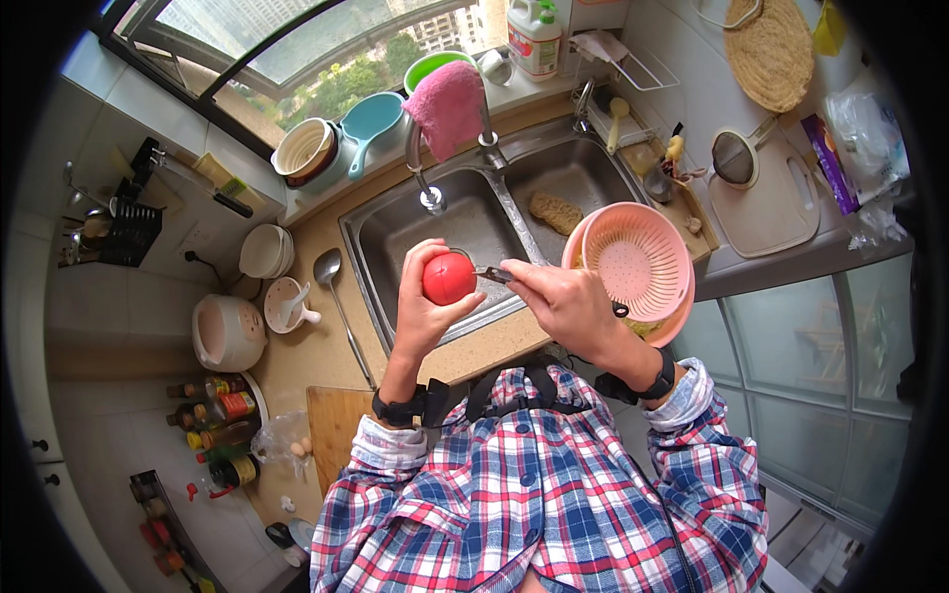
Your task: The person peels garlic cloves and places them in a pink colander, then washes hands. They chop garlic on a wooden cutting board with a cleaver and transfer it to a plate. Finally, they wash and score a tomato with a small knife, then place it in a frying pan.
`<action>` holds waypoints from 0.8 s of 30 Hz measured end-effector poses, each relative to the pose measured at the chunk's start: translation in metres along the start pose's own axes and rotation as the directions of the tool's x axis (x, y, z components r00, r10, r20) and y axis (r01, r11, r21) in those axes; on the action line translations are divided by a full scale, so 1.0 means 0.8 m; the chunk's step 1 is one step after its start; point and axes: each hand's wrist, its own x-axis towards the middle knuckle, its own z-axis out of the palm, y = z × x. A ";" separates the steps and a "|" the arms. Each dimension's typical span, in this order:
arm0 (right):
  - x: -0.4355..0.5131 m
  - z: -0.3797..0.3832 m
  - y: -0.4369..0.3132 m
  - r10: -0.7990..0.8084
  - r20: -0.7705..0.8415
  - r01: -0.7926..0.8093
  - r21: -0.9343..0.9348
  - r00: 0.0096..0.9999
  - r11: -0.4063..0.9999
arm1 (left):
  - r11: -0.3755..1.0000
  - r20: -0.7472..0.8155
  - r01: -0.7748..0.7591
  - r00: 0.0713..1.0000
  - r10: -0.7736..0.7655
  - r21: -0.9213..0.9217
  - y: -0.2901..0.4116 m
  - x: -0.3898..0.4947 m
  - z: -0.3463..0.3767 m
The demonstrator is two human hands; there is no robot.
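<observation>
My left hand (430, 311) cups a round red tomato (449, 279), thumb below and fingers over the top. Thin lines run across the tomato's skin. In my right hand (571, 300) is a small knife or peeler (493, 274) with a black handle; its tip meets the tomato's right side. My grip hides most of the tool. Both hands are above the front of a double steel sink (474, 222). Close by my right hand, a pink plastic colander (636, 256) rests in a larger pink basin (678, 315) with something yellowish in it.
A faucet (415, 159) with a pink cloth (447, 107) over it stands behind the sink. A brown sponge-like pad (556, 212) lies in the right basin. Leftward are a steel ladle (337, 296), white bowls (265, 250) and a wooden cutting board (334, 422).
</observation>
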 end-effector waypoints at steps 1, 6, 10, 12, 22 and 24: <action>-0.001 -0.002 -0.001 -0.008 0.038 0.009 -0.031 0.999 0.999 | 0.999 -0.013 -0.030 0.999 0.030 0.017 0.001 0.000 0.002; 0.003 -0.005 -0.007 -0.128 0.098 0.142 -0.158 0.987 0.977 | 0.990 0.045 -0.042 0.998 0.037 0.133 0.014 -0.004 0.005; 0.011 -0.014 -0.013 -0.203 0.135 0.232 -0.252 0.970 0.940 | 0.951 0.078 -0.202 0.979 0.189 0.233 0.019 0.000 0.002; 0.016 -0.019 -0.015 -0.243 0.172 0.284 -0.284 0.955 0.916 | 0.936 0.103 -0.213 0.976 0.191 0.280 0.021 0.000 0.000; 0.015 -0.033 0.009 -0.023 0.551 0.387 -0.555 0.834 0.736 | 0.881 0.114 -0.326 0.945 0.306 0.343 0.034 -0.003 -0.016; 0.010 -0.035 0.010 -0.208 0.387 0.385 -0.467 0.898 0.796 | 0.877 0.134 -0.324 0.946 0.295 0.354 0.035 0.001 -0.019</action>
